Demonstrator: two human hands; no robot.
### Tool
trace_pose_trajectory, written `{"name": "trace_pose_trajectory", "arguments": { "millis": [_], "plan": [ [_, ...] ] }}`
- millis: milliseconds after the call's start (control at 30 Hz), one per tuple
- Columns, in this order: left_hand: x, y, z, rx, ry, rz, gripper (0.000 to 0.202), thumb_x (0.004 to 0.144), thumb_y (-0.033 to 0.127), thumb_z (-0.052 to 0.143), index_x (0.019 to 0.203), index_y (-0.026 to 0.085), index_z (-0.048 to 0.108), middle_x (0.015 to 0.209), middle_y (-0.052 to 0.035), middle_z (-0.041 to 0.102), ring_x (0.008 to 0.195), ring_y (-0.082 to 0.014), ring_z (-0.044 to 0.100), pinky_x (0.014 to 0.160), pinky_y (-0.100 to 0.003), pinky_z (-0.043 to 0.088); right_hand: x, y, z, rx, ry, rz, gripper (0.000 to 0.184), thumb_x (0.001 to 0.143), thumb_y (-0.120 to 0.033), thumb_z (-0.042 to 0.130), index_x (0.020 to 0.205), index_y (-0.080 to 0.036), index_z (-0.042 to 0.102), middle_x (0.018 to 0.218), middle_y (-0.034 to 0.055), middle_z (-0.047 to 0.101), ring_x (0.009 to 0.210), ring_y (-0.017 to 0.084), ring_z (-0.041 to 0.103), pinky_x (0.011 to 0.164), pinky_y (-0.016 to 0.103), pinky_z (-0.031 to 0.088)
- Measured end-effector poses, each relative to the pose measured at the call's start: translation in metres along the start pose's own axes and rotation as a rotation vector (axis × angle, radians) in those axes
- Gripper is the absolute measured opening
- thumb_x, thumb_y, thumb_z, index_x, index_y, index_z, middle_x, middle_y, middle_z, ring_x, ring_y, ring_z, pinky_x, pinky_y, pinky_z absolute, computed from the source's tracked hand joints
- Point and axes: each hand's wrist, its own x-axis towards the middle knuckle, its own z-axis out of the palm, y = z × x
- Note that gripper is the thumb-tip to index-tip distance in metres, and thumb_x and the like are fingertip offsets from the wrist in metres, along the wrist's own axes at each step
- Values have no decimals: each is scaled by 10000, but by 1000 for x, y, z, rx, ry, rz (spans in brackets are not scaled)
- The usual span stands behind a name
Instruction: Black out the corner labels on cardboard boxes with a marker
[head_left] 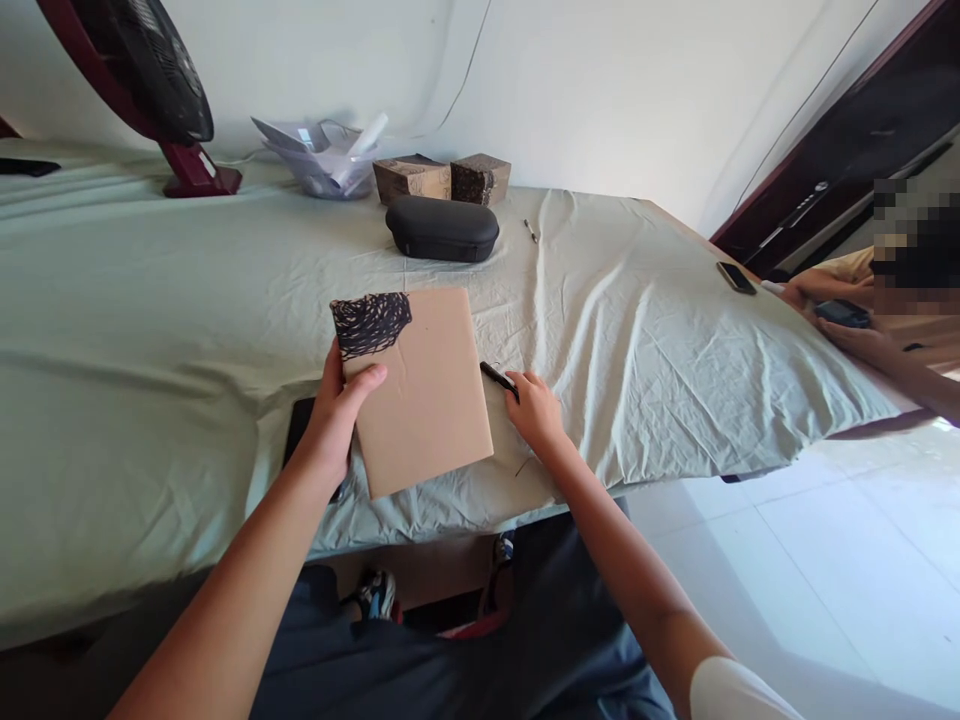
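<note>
My left hand grips the left edge of a brown cardboard box, its thumb lying on the face towards me. Black scribbled marks cover that face's upper left corner; the rest is plain. Just right of the box, my right hand is closed around a black marker, which points up and left towards the box's right edge. Under my left wrist lies a dark flat object, partly hidden by the hand.
A black zip case lies behind the box, with two patterned cardboard boxes further back. A clear plastic basket and a fan stand by the wall. A pen and phone lie right; another person sits at far right.
</note>
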Motion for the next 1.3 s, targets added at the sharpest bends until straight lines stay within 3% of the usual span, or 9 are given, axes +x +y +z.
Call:
{"name": "trace_pose_trajectory", "arguments": {
  "millis": [167,500,767,867,933,1033,1100,1200,1300],
  "plan": [
    [0,2,0,4,-8,-7,757,825,523,865,1500,294,610,1456,-67,752,1326,-367,703,1098,-485,599,23,-16,9,-63,-7,-18,412,1135,-390,584,1449,-148,697,1420,207,686,1337,359,645,1024,419,548],
    [0,3,-1,-2,0,-32,831,809,521,883,1558,307,592,1565,-69,707,1472,-390,638,1236,-520,535,37,-15,26,-154,20,-49,356,1151,-157,398,1318,-1,670,1373,296,655,1277,370,634,1070,456,507],
    [0,8,-2,33,23,-59,932,779,538,877,1623,309,555,1508,-101,719,1419,-398,671,1178,-524,571,33,-12,32,-141,52,-36,355,1097,-137,405,1295,-53,688,1435,301,598,1333,407,574,1103,530,482],
    [0,8,-3,40,27,-56,964,786,542,870,1660,320,529,1480,-101,725,1376,-391,691,1161,-527,575,32,-8,27,37,176,-67,419,1100,-287,442,1399,-79,649,1573,296,552,1483,436,488,1259,648,353],
    [1,7,-4,47,21,-47,975,787,541,872,1667,316,518,1463,-105,725,1353,-380,699,1150,-516,576,29,-6,19,309,172,-239,566,1112,-471,436,1530,-116,577,1641,265,538,1557,412,464,1328,658,292],
    [0,5,-4,53,15,-30,959,789,551,870,1647,303,521,1440,-110,721,1332,-363,699,1133,-495,578,19,-10,9,799,-93,-522,838,1063,-795,403,1675,-227,477,1697,189,557,1590,357,511,1335,564,388],
    [0,3,-3,44,24,-15,957,788,561,870,1638,296,519,1423,-112,720,1310,-354,703,1122,-489,579,11,-16,8,1040,-286,-578,1007,957,-960,446,1717,-298,443,1731,138,547,1601,358,523,1310,534,450],
    [0,1,-2,71,36,17,990,802,572,863,1674,307,475,1457,-116,701,1323,-344,700,1142,-489,567,3,-23,15,1208,-447,-561,1212,813,-990,655,1776,-322,347,1794,121,466,1632,383,490,1306,541,470],
    [6,5,-11,179,-35,85,911,854,664,816,1649,328,523,1550,-117,667,1454,-346,634,1251,-504,494,0,-24,24,1216,-429,-475,1366,750,-893,807,1827,-326,185,1842,138,381,1675,404,426,1326,584,444]
  ]
}}
